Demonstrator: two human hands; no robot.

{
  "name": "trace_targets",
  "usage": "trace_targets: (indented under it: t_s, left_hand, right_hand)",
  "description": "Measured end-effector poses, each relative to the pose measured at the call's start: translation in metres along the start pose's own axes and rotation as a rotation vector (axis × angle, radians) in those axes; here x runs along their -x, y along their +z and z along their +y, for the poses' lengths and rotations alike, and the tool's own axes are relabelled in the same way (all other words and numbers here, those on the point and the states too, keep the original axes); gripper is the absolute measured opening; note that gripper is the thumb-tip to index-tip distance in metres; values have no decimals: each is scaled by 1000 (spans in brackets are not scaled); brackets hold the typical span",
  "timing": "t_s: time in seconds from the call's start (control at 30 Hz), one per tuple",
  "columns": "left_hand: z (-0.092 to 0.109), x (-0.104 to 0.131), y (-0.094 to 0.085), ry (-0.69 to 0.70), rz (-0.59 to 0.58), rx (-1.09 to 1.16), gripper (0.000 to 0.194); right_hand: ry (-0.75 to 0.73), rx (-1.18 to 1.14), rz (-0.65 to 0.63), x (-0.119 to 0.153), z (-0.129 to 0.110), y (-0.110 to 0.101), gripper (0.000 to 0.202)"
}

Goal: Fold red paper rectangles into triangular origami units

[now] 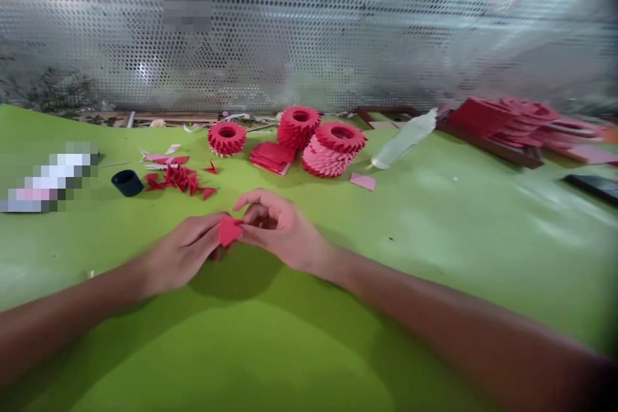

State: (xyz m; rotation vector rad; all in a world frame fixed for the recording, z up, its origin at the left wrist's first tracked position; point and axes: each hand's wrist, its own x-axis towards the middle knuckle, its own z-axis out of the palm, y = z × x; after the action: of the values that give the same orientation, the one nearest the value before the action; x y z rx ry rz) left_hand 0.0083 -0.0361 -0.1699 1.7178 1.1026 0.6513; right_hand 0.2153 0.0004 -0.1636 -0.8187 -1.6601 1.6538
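Note:
Between my two hands is a small folded piece of red paper (230, 231), raised above the green table. My left hand (186, 251) pinches it from the left. The thumb and a finger of my right hand (284, 232) grip its right edge, with the other fingers curled above. Beyond my hands lies a loose pile of red folded paper triangles (179, 178). A stack of red paper rectangles (273, 157) sits farther back. Behind it stand ringed paper pieces: a small red one (226, 139), a taller red one (298, 129) and a red-and-pink one (333, 151).
A dark ring-shaped cylinder (127, 183) stands left of the triangles. A translucent bottle (404, 140) lies right of the rings, near a pink paper slip (362, 181). At the right, a brown tray (492, 141) bears red paper; a dark flat object (591, 188) lies nearby.

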Motion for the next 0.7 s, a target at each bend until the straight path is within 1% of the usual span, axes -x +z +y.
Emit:
trace_targets:
  t_s: [0.1, 0.27, 0.4, 0.5, 0.6, 0.7]
  left_hand:
    - [2, 2, 0, -29, -14, 41, 42]
    - [7, 2, 1, -13, -13, 137, 38]
    - [8, 0, 2, 2, -26, 108, 39]
    - [7, -1, 1, 0, -25, 46, 40]
    - [5, -1, 0, -18, -12, -28, 38]
    - [4, 0, -1, -31, -12, -35, 36]
  right_hand:
    - [8, 10, -7, 2, -1, 4, 40]
    - [-16, 44, 30, 3, -4, 6, 30]
    - [-10, 86, -2, 4, -2, 4, 32]
    - [-10, 147, -31, 4, -2, 0, 34]
    - [-14, 231, -28, 4, -7, -4, 32]
    - [-41, 279, -22, 5, -13, -7, 29]
